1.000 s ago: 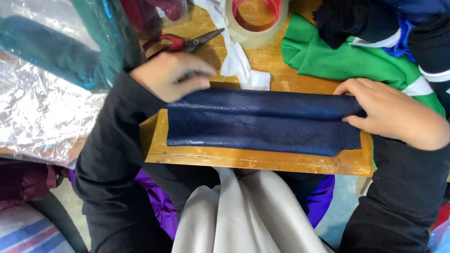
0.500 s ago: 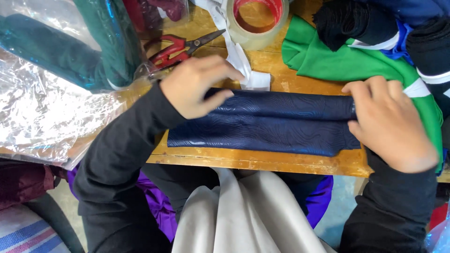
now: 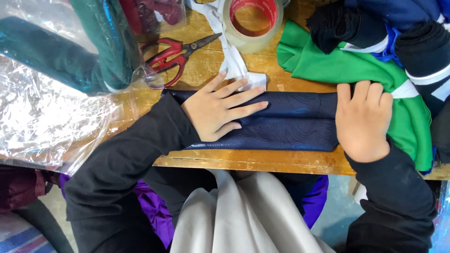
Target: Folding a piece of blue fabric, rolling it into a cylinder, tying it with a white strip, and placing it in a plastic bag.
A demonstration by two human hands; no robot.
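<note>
A folded dark navy cloth (image 3: pixel 295 122) lies lengthwise on the wooden table (image 3: pixel 262 161) near its front edge. My left hand (image 3: pixel 220 110) rests flat on the cloth's left part, fingers spread and pointing right. My right hand (image 3: pixel 363 122) presses flat on the cloth's right end, fingers pointing away from me, touching the green fabric (image 3: pixel 356 70) beyond. Neither hand grips anything. Both arms wear black sleeves.
Red-handled scissors (image 3: pixel 171 54) and a roll of clear tape (image 3: pixel 253 21) lie behind the cloth, with a white strip (image 3: pixel 234 61) between. Clear plastic bags of folded dark green garments (image 3: pixel 56 56) fill the left. Black and navy clothes (image 3: pixel 403 28) pile at the right.
My left hand slid from the cloth's far left edge rightward onto its middle-left. My right hand turned flat on the right end. The cloth looks smoother and narrower.
</note>
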